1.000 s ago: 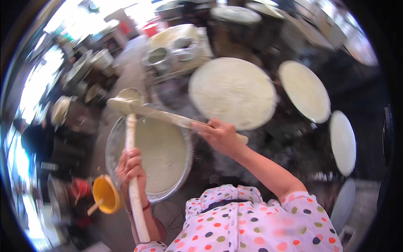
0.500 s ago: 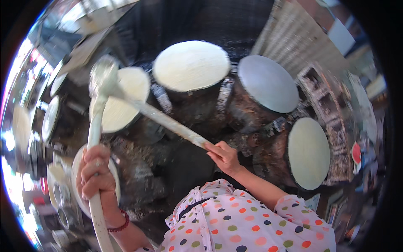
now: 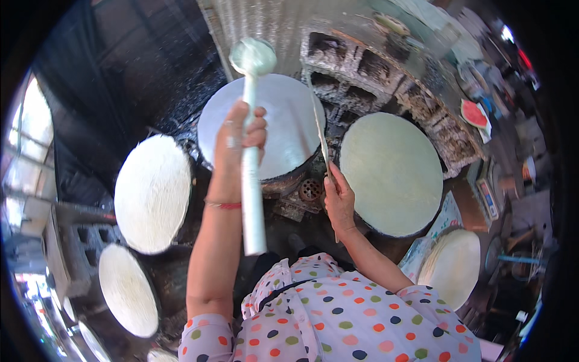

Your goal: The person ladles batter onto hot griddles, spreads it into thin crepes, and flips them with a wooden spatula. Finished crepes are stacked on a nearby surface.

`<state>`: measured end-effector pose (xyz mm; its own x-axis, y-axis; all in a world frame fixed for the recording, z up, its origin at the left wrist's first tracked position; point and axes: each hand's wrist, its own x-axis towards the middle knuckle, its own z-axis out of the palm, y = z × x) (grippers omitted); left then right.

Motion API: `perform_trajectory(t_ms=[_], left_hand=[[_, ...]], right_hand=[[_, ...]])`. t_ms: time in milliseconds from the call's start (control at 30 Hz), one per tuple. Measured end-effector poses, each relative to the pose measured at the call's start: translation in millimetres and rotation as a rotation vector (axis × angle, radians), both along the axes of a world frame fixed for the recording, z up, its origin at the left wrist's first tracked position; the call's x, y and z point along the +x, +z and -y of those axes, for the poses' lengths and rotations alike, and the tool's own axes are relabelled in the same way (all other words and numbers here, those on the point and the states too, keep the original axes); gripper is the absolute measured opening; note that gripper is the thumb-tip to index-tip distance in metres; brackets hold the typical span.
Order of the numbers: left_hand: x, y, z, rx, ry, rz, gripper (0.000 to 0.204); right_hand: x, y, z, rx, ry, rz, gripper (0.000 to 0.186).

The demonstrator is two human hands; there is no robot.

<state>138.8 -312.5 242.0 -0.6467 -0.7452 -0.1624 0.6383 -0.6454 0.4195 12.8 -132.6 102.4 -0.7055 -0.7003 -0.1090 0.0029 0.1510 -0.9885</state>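
Note:
My left hand point(image 3: 238, 136) is wrapped round the thick white handle of a ladle point(image 3: 252, 199). The ladle's round bowl, smeared with pale batter, points away from me over the far rim of a bare grey round griddle point(image 3: 280, 114). In my right hand point(image 3: 341, 202) is a long thin flat stick point(image 3: 318, 123), seen nearly edge-on and coated with something pale. It rises between the bare griddle and a second griddle covered with a pale, smooth round sheet point(image 3: 392, 175). Neither tool visibly touches the other.
Two more round griddles carry white sheets, one nearer the middle point(image 3: 154, 193) and one lower left point(image 3: 128, 291). A stack of thin round sheets point(image 3: 452, 271) lies at the right. Sooty hollow blocks point(image 3: 362, 72) form a wall behind, with a watermelon slice point(image 3: 473, 113) beyond.
My view has swung right, so the griddles shift leftward. The ladle and the stick, earlier crossed together at the ladle's bowl, are now apart. Both remain in my hands.

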Motion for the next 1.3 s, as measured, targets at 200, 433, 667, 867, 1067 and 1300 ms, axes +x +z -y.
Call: perform_trajectory(t_ms=[200,433,667,867,1067,1300], left_hand=[[-65,-86,16,-0.567,-0.125,0.786,0.048],[-50,-147,58,-1.461,0.039,1.166,0.048],[-38,-151,106,-1.652,0.057,1.245,0.053],[-34,-106,157,-1.646,0.636,0.976,0.046],[12,-46,116,-1.066,0.308,0.998,0.046],[31,-73,75,-0.764,0.091,0.84,0.051]], right_hand=[[-17,-21,-9,0.142,-0.108,-0.534,0.036],[7,-19,-1,0.562,-0.085,-0.657,0.039],[34,-17,22,0.167,-0.321,-0.202,0.035],[53,-15,61,0.165,-0.314,0.184,0.037],[62,7,94,0.142,-0.284,0.451,0.04],[42,-20,144,0.287,-0.099,-0.402,0.036]])
